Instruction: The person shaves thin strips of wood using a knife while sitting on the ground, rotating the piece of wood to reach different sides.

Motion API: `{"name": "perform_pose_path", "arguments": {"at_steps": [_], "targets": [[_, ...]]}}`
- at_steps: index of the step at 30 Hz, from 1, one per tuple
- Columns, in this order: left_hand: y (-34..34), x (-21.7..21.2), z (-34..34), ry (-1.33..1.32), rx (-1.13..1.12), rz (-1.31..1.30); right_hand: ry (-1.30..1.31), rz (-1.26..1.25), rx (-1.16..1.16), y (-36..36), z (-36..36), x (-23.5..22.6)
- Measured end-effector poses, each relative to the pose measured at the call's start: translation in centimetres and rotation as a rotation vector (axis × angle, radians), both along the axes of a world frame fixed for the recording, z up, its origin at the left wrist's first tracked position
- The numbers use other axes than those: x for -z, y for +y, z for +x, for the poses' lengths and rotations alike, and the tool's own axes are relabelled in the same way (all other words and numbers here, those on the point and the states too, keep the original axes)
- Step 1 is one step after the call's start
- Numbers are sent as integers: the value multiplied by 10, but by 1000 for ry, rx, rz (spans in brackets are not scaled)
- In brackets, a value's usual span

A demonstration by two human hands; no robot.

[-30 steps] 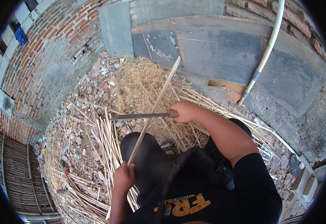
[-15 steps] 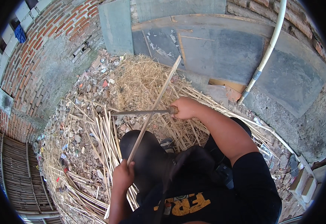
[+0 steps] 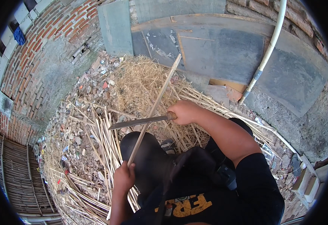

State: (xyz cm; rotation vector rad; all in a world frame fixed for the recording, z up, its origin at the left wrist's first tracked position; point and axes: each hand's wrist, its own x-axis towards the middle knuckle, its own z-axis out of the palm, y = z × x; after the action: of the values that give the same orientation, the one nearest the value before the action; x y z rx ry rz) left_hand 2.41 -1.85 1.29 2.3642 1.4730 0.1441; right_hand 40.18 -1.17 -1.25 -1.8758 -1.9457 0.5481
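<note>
My left hand (image 3: 124, 177) is closed round the lower end of a long pale bamboo strip (image 3: 157, 102), which slants up and away to the right past my knee. In my right hand (image 3: 184, 111) is the wooden handle of a machete (image 3: 136, 122). Its dark blade points left and crosses the strip around the middle, just beyond my knee (image 3: 141, 144). Whether the edge touches the strip I cannot tell. Thin shavings (image 3: 141, 80) lie heaped beneath and beyond the strip's far end.
A bundle of bamboo strips (image 3: 106, 138) lies by my left knee over rubble (image 3: 77, 138). More strips (image 3: 205, 98) run along the right. Grey boards (image 3: 231, 52) lean on the wall, with a white pipe (image 3: 270, 50) before them. A brick wall (image 3: 32, 75) rises at left.
The machete has tilted, its tip now lower and nearer to me, and the blade's flat shows more. My right hand has shifted slightly left; the strip stays nearly still.
</note>
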Motion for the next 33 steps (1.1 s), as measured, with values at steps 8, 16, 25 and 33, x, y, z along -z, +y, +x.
{"name": "perform_pose_path", "arguments": {"at_steps": [8, 16, 25, 33], "targets": [[1, 4, -1, -16, 33, 72, 143, -124, 89, 13, 14, 8], [3, 4, -2, -8, 28, 50, 111, -98, 97, 8, 17, 8], [2, 3, -1, 4, 26, 52, 71, -91, 51, 8, 6, 8], [2, 4, 0, -3, 22, 59, 97, -100, 63, 9, 6, 12]]}}
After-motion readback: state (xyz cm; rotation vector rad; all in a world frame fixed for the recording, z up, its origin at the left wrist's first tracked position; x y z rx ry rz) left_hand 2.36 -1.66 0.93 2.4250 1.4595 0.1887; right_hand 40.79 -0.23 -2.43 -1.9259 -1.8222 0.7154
